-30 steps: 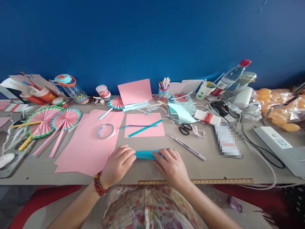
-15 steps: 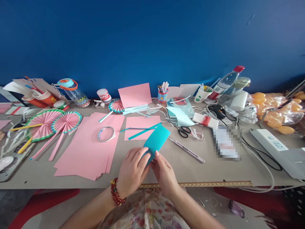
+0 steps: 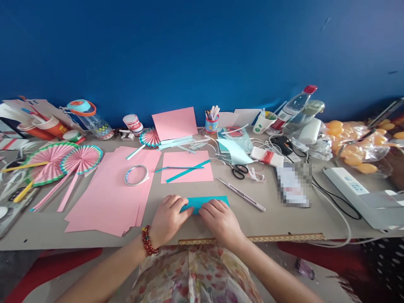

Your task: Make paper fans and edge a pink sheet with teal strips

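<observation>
A teal sheet of paper point(image 3: 208, 202) lies lengthwise on the table in front of me, its near edge partly hidden by my hands. My left hand point(image 3: 168, 221), with a red bead bracelet on its wrist, grips the sheet's left end between curled fingers and thumb. Over the near edge, right of the middle, my right hand point(image 3: 221, 221) has its bent fingers closed on the paper. Just beyond, two narrow teal paper strips point(image 3: 186, 171) cross a pink sheet point(image 3: 203, 176). A pale craft knife point(image 3: 241, 194) rests to the right of the teal sheet.
Pink sheets point(image 3: 104, 198) with a tape roll point(image 3: 125, 176) lie left, beside pleated paper fans point(image 3: 81, 160). Scissors point(image 3: 239, 171), a thread card point(image 3: 267, 157) and a pen cup point(image 3: 212, 125) stand or lie farther back. A power strip point(image 3: 350, 189) and cables are at right.
Both hands have brought the raised, slanted teal paper down onto the table and turned it crosswise. My right hand has moved from below the sheet to on top of it.
</observation>
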`<state>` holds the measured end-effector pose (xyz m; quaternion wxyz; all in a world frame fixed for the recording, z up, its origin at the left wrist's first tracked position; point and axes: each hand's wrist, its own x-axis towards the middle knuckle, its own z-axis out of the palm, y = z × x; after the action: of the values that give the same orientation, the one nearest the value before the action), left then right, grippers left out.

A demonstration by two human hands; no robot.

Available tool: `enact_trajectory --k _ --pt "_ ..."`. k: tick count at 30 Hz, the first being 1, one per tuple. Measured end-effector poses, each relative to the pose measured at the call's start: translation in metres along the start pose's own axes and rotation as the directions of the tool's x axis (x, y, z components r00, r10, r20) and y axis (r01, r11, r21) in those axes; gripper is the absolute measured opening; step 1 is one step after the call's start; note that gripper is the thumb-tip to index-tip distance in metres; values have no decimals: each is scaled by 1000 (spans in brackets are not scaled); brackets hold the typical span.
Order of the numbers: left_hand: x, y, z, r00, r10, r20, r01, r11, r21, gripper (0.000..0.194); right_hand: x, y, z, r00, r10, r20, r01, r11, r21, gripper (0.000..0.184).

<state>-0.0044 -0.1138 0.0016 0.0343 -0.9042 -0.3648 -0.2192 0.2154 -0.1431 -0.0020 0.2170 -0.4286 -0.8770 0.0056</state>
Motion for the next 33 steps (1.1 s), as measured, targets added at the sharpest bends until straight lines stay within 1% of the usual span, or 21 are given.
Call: enact_trajectory --k 3,6,8,11,13,15,17,21,24,28,33 --pt "-9 -8 -6 999 16 50 -16 1000 -17 16 1 9 9 998 -19 52 20 999 -25 15" --pt "-21 -14 -12 994 -28 104 36 996 -78 16 0 12 11 997 -7 77 9 1000 -25 15" --pt "-26 -15 -14 991 -65 115 79 990 -118 18 1 13 9 997 7 78 -6 1000 -14 15" --pt "-27 -14 -14 983 -131 131 155 969 -195 18 8 10 7 994 20 105 -21 1000 17 12" --pt "-25 -15 -14 973 -173 155 208 946 -249 19 16 7 7 990 4 141 -10 999 46 13" --pt "-23 -17 -14 964 -191 183 239 927 -289 22 24 5 6 984 -12 180 -3 996 84 14" --pt "-23 -22 -16 956 -203 210 264 908 -325 24 32 5 5 975 -3 223 -26 991 129 14" --pt "-24 -34 -21 937 -240 253 316 894 -319 25 44 7 3 943 23 331 -86 981 176 14" --pt "-24 -39 -23 928 -251 276 330 897 -294 24 47 5 4 927 53 370 -98 990 104 15" --pt "-22 -42 -22 923 -249 293 336 893 -298 21 48 0 10 925 110 363 -105 994 -35 17" --pt "-20 -48 -22 919 -238 314 340 881 -328 18 52 -4 13 911 145 387 -118 989 -94 21"
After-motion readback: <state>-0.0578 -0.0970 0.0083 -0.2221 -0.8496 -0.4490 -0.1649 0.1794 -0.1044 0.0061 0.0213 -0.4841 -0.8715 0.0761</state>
